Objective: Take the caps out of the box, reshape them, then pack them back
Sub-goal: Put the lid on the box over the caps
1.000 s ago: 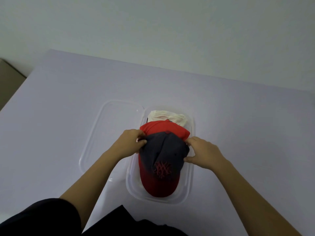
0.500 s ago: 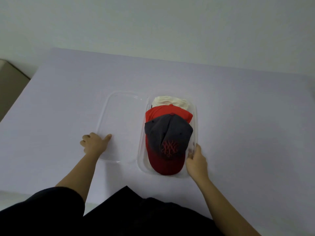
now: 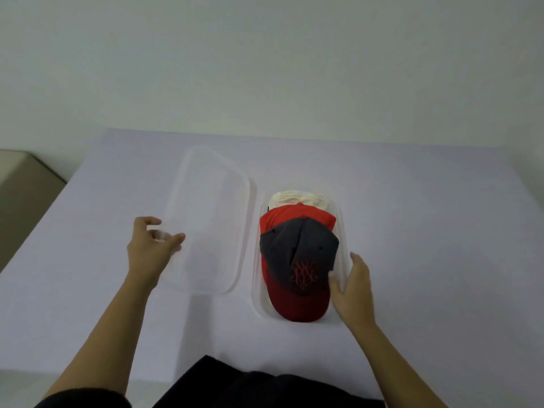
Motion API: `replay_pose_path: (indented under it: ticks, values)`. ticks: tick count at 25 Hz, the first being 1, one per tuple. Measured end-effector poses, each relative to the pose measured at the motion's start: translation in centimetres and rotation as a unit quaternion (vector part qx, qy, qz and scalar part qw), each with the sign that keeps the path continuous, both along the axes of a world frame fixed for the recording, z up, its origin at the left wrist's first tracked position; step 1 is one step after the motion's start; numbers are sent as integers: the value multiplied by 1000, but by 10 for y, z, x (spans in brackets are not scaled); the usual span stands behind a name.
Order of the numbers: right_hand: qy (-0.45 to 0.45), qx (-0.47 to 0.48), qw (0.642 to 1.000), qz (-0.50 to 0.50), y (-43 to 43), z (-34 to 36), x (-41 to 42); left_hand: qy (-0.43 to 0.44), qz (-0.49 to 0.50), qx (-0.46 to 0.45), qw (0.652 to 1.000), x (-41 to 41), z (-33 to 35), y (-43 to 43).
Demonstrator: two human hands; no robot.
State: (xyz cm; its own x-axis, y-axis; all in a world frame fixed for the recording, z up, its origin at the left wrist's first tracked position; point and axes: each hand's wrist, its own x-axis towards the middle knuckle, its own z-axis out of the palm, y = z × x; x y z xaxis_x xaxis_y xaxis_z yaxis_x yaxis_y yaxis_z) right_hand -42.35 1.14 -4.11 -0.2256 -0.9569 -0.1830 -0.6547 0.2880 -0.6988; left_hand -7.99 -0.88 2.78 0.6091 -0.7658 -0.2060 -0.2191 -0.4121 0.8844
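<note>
Three caps stacked inside the clear box [image 3: 343, 231], lying lengthwise along it. Uppermost, nearest the box's near end: a dark grey cap [image 3: 298, 254] with a red brim and a red embroidered emblem (letters too tangled to read). Under it, toward the box's middle, a red cap [image 3: 294, 216]; beyond that, at the box's far end, a cream cap [image 3: 297, 198], only its crown showing. Against the box's right wall, near its near end: the right hand [image 3: 351, 287], palm flat on the rim, fingers extended and loosely spread, thumb touching the grey cap's side, not closed around anything. Just left of the box, almost touching its long side: the clear lid [image 3: 212, 219], its left edge seemingly raised a little, though hard to judge through the clear plastic. At the lid's left edge, on the side away from the box: the left hand [image 3: 150, 248], thumb on top and fingers curled behind, pinching the rim. Beneath the box and lid: a pale lavender table [image 3: 426, 231]. Nearer than the box, at the bottom: dark clothing [image 3: 250, 387]. Behind the box, past the table: a plain pale wall [image 3: 265, 69].
</note>
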Motion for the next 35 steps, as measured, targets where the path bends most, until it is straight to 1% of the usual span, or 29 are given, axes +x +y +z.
replay_pose_path:
  ticks: [2,3,4,5,7,8,9,10,11,12,14,16,17,18,20,22,24,26,27,30,35]
  values:
    - [-13,-101,995,5,-1,19,9,-46,-15,-47,998,-6,38,1]
    - [-42,-117,992,11,-3,33,15,-37,-26,-72,996,-12,56,1]
    - [-95,-107,990,21,-5,49,22,0,-42,-95,995,-21,72,2]
    - [-169,-67,983,36,-9,65,29,49,-66,-105,991,-32,84,2]
    - [-329,21,943,51,-20,94,33,130,-130,-78,980,-62,91,1]
    - [-384,35,922,45,-25,104,30,153,-161,-51,974,-79,87,1]
    - [-416,28,909,29,-31,107,24,167,-185,-26,968,-95,80,3]
    - [-426,18,904,8,-36,107,18,174,-196,-6,965,-110,69,5]
    - [-403,15,915,-13,-39,103,12,173,-195,12,965,-121,56,6]
    - [-360,25,932,-27,-40,94,7,159,-189,29,969,-130,42,6]
    - [-265,64,961,-39,-42,68,-3,93,-187,55,976,-141,11,3]
    - [-217,82,972,-27,-45,48,-8,33,-182,52,981,-146,-10,-4]
    - [-204,90,975,-20,-47,41,-9,17,-176,52,983,-147,-17,-7]
    - [-196,96,976,-15,-49,36,-10,12,-173,60,983,-148,-24,-11]
    - [-206,93,974,6,-55,32,-10,31,-178,75,981,-150,-33,-16]
    - [-214,66,974,38,-59,29,-7,36,-202,61,977,-151,-38,-20]
    - [-196,46,979,42,-66,23,-5,-16,-251,47,967,-156,-44,-26]
    - [-176,41,983,20,-74,17,-6,-77,-289,64,952,-159,-52,-33]
    - [-176,44,983,9,-77,16,-7,-90,-293,69,949,-159,-56,-37]
    - [-177,56,983,-3,-82,13,-6,-142,-267,54,952,-155,-62,-44]
    - [-150,80,985,8,-85,10,-3,-215,-241,71,944,-152,-62,-64]
